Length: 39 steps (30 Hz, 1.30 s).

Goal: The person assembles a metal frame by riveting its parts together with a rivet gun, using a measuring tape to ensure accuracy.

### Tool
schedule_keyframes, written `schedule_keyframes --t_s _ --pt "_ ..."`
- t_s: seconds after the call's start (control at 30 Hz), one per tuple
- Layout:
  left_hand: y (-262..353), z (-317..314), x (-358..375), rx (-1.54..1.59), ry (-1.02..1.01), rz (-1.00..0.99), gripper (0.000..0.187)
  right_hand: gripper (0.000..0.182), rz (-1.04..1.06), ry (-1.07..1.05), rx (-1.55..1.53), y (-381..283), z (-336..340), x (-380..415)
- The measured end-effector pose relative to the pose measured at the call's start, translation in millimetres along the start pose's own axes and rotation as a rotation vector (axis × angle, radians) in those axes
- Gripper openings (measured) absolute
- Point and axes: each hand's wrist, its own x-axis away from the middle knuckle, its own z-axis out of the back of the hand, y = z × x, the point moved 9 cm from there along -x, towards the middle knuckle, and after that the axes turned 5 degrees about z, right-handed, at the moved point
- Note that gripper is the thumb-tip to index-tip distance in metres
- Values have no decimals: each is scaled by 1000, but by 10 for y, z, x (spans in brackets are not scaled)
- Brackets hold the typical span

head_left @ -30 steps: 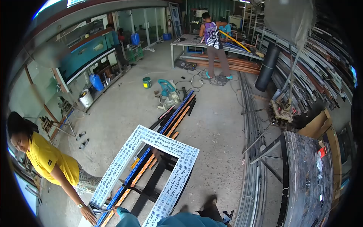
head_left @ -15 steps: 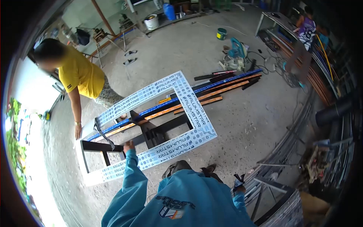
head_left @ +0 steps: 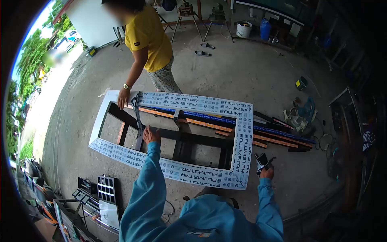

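A rectangular frame wrapped in white printed film (head_left: 189, 173) lies in front of me over a dark metal structure (head_left: 193, 139). My left hand (head_left: 152, 135) rests at a dark bar inside the frame, beside a dark strap (head_left: 139, 117) hanging over the far side; its fingers look spread. Off the frame's right end, my right hand (head_left: 267, 172) is closed around a small dark and silver tool (head_left: 262, 162). A co-worker in a yellow shirt (head_left: 151, 40) stands across from me, with one hand (head_left: 123, 98) on the frame's far left corner.
Long blue and orange bars (head_left: 282, 137) lie on the floor under and right of the frame. Beyond them are a teal power saw (head_left: 308, 111) and a green bucket (head_left: 301, 83). Slippers (head_left: 202, 53) lie at the back. A black rack (head_left: 108, 189) is at lower left.
The view has swung left, so the frame now appears more level. My right hand has come up with the tool to the frame's right end. My left hand's fingers have spread.
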Motion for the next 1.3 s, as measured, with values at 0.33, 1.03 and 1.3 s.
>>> schedule_keyframes --t_s 0.33,1.03,1.3 --pt "-484 -721 -878 67 -126 430 21 31 339 -72 155 -1358 -759 414" --pt "4896 2640 3984 1240 -1116 -1050 24 51 494 -6 38 -1232 -879 389" --pt "5313 3575 5205 1624 -878 -1350 20 39 26 -302 -224 -779 -611 -357"
